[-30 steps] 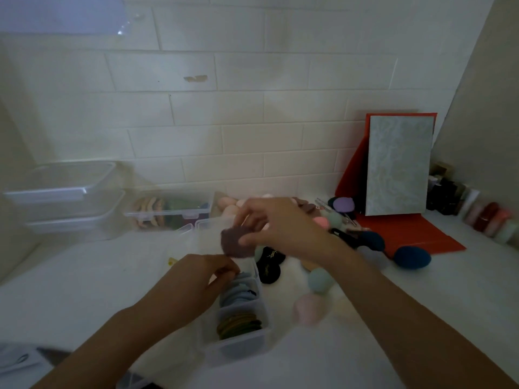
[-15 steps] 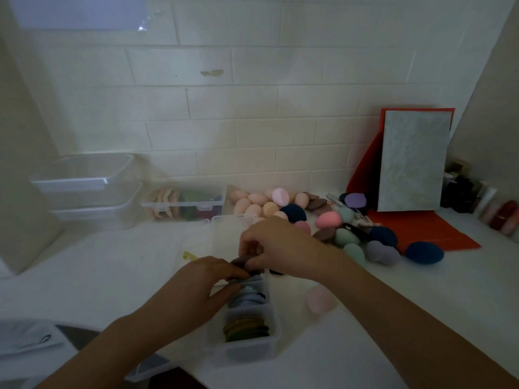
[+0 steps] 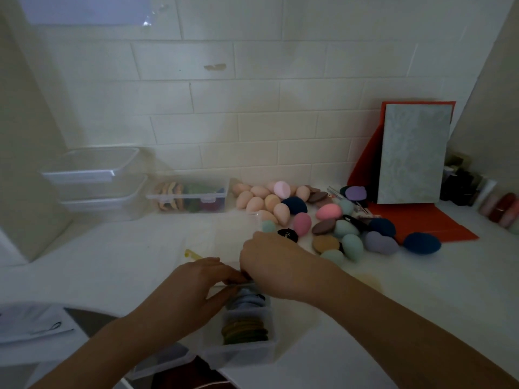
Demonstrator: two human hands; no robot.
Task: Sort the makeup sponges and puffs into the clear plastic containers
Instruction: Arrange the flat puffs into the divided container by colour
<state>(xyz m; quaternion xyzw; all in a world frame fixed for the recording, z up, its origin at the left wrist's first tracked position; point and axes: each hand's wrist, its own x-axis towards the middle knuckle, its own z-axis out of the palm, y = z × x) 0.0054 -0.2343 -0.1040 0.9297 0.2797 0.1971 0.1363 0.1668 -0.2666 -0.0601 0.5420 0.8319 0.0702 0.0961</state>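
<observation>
The right hand [image 3: 275, 265] has come down. A second ago it held a dark puff [image 3: 246, 275] in the air above the clear container [image 3: 238, 357]. Now its fingers are curled downward over the container's far compartment, and only a sliver of the puff shows beneath them, pinched at the rim where the two hands meet. The left hand [image 3: 196, 287] has stayed on the container. Its fingers lie over the rim beside the puff and its thumb rests along the wall, so it seems to grip the box and hold it steady, though the exact hold is partly hidden.

On the near side of both hands, the blue-grey puffs [image 3: 247, 300] and the olive puffs [image 3: 244, 328] stand on edge in their own compartments. The dark puff is probably being started as a third stack, and the placing step looks almost done, needing only a push down and a release.

Much sorting remains. Just beyond the right hand's knuckles lies a black puff [image 3: 288, 235], and past it the loose sponges [image 3: 302, 224] are spread over the tabletop [image 3: 393, 304].
</observation>
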